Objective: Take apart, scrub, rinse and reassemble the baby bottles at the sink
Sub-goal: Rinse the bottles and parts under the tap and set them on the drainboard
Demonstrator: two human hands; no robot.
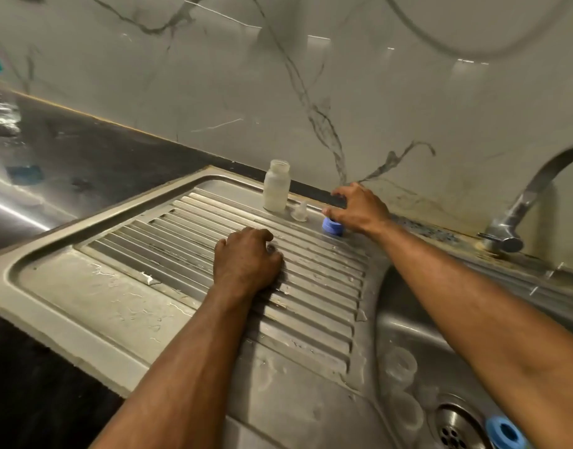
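Note:
An open, cloudy baby bottle (276,186) stands upright at the back of the steel drainboard (123,286). A clear nipple (300,212) stands just right of it. Further right lies a blue screw ring (333,226). My right hand (359,207) hovers over the ring with fingers spread, and its thumb tip touches the ring's top. My left hand (246,259) rests on the drainboard ribs with fingers curled under; nothing shows in it. In the sink basin (417,322) lie a clear bottle (397,366) and a second blue ring (505,433) beside the drain (455,431).
A curved steel tap (521,202) rises at the right, behind the basin. A marble-patterned wall runs close behind the drainboard. A dark counter (94,157) extends to the left, with a blurred clear bottle (1,108) at its far edge. Water drops lie on the drainboard.

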